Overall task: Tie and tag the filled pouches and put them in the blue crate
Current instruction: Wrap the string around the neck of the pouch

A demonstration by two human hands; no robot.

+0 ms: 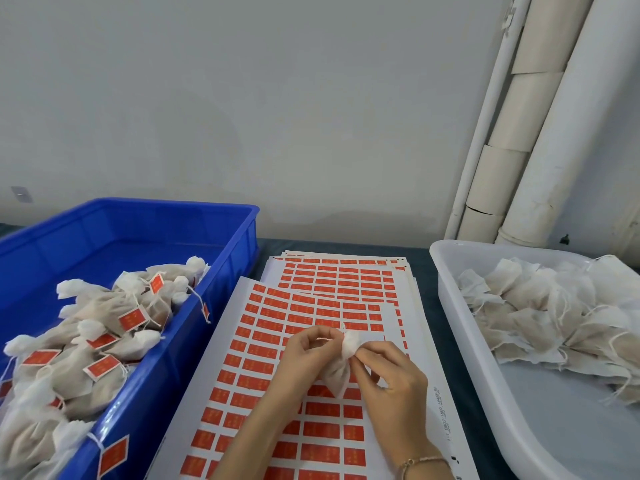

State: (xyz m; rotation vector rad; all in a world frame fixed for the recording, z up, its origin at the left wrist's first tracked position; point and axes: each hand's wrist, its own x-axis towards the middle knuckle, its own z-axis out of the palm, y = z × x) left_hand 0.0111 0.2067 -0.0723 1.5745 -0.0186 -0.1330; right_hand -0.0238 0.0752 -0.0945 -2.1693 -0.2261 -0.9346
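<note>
Both bare forearms came in from the lower edge and converged toward the middle; the left hand (306,349) was held up with its fingers curled inward, the fingertips pinching at the gathered top of a small pouch (337,370); the right hand (389,381) sat just beside it, back uppermost, its thumb and forefinger pinching the same gathered top from the other side, the other fingers loosely bent; a thin bracelet (422,460) circled the right wrist.
</note>
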